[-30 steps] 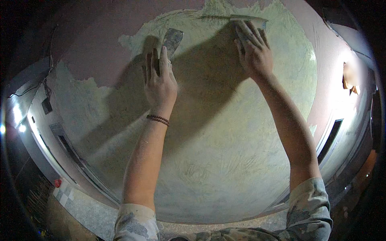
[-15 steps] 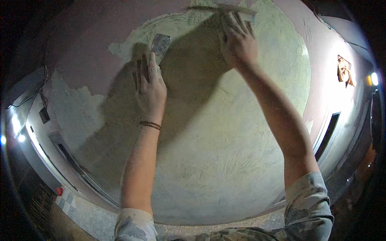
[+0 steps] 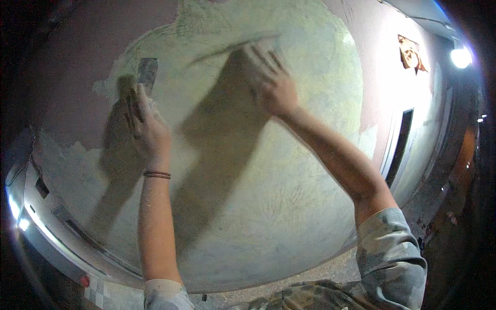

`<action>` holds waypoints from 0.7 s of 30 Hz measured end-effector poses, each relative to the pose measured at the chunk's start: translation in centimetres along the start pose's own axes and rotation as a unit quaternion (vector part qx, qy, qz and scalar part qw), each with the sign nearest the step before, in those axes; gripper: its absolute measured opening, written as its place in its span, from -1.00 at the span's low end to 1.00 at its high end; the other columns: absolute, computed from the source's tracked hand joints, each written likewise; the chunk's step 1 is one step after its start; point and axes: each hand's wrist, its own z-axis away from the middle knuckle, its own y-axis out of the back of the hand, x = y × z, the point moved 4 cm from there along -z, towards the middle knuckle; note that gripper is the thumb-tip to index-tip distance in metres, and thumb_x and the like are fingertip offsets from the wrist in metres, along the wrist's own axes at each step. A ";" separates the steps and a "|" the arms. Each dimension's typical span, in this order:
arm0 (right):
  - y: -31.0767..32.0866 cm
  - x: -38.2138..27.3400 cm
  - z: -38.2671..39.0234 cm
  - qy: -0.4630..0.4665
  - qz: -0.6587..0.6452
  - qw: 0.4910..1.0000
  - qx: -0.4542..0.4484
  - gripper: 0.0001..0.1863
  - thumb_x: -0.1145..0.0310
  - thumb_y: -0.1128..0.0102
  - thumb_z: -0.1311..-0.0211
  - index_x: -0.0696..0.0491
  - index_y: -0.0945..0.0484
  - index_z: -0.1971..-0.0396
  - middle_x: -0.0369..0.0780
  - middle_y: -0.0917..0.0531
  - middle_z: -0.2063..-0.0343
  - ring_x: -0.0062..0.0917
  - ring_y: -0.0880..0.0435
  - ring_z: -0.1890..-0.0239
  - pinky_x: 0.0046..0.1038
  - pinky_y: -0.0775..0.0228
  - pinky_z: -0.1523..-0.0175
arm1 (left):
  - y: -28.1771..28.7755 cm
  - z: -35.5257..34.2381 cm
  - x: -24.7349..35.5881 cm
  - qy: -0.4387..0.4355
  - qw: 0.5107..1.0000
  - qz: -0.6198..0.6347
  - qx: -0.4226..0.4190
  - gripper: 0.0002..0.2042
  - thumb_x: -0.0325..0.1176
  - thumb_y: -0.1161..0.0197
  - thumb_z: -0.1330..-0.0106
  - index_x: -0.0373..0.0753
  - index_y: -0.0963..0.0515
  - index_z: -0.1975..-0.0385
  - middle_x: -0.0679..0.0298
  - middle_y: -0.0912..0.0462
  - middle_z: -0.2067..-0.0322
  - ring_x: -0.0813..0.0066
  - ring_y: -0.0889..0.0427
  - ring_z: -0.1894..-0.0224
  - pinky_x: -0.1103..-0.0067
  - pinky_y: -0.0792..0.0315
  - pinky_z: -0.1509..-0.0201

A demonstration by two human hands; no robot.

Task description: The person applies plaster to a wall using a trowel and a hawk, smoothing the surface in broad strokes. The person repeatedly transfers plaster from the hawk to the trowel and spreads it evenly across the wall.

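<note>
A curved-looking wall (image 3: pixel 289 170) coated with pale greenish, streaky plaster fills the middle of the view. My left hand (image 3: pixel 150 129) is closed around a putty knife (image 3: pixel 148 71), its grey, smeared blade pointing up, and a brown bead bracelet circles that wrist. Higher and to the right, my right hand (image 3: pixel 275 90) grips a wide scraper (image 3: pixel 235 46), seen as a long thin edge slanting against the coated wall. Motion smears the scraper and the fingers; its handle is hidden behind the hand. Both arms reach up, casting dark shadows on the wall.
Bare mauve wall (image 3: pixel 77 72) borders the coat at upper left. On the right are a bright lamp (image 3: pixel 461 57), a ragged wall recess (image 3: pixel 412 54) with brown material and a dark narrow opening (image 3: pixel 400 147). A red object (image 3: pixel 84 281) lies at lower left near checkered tiles.
The view has tilted and shifted. My right hand has brought the wide scraper down the wall and leftward, its edge now slanting more. My left hand still holds the putty knife, now further left in view.
</note>
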 end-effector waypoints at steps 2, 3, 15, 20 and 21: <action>-1.6 -3.7 5.5 0.063 -0.273 0.957 -0.074 -0.13 0.18 -0.23 -0.10 -0.17 -0.22 -0.50 -0.31 -0.16 -0.54 -0.32 -0.01 -0.59 -0.15 0.27 -0.67 | -0.6 0.3 -0.2 0.042 0.997 0.046 -0.054 -0.42 -0.37 0.01 -0.53 0.11 -0.10 -0.53 -0.01 -0.44 -0.34 -0.01 -0.52 -0.29 0.19 -0.53 -0.25; -1.5 -4.7 7.6 0.203 -0.195 0.960 -0.004 -0.09 0.23 -0.21 -0.04 -0.19 -0.20 -0.51 -0.30 -0.19 -0.53 -0.34 -0.06 -0.58 -0.14 0.24 -0.67 | -1.2 0.5 -0.5 0.097 0.988 0.058 -0.108 -0.43 -0.37 0.02 -0.54 0.11 -0.10 -0.53 -0.01 -0.45 -0.32 -0.02 -0.54 -0.27 0.20 -0.57 -0.20; 0.7 0.5 10.1 0.025 -0.110 0.993 0.034 -0.58 0.22 -0.11 -0.34 -0.15 -0.59 -0.19 -0.24 -0.25 -0.50 -0.28 -0.15 -0.55 0.10 0.06 -0.59 | -1.3 0.4 -1.6 -0.062 0.997 0.035 0.029 -0.49 -0.37 0.06 -0.61 0.02 -0.14 -0.52 0.02 -0.58 -0.19 0.10 -0.65 -0.15 0.28 -0.59 -0.16; -1.1 8.2 12.8 -0.046 -0.043 0.995 0.073 -0.54 0.34 -0.05 -0.37 -0.05 -0.53 -0.26 -0.18 -0.32 -0.47 -0.29 -0.18 -0.55 -0.02 0.07 -0.61 | -1.3 0.2 -2.3 -0.051 0.997 0.057 0.018 -0.51 -0.37 0.06 -0.61 -0.01 -0.19 -0.51 0.05 -0.57 -0.20 0.16 -0.65 -0.12 0.30 -0.57 -0.16; -0.4 10.2 12.7 -0.144 -0.082 0.971 0.172 -0.51 0.42 -0.03 -0.32 0.01 -0.52 -0.26 -0.14 -0.42 -0.40 -0.26 -0.28 -0.50 -0.04 0.07 -0.61 | -1.4 0.2 -2.5 -0.031 0.998 0.050 -0.010 -0.52 -0.38 0.06 -0.61 -0.01 -0.20 -0.50 0.05 -0.57 -0.20 0.17 -0.65 -0.11 0.30 -0.57 -0.17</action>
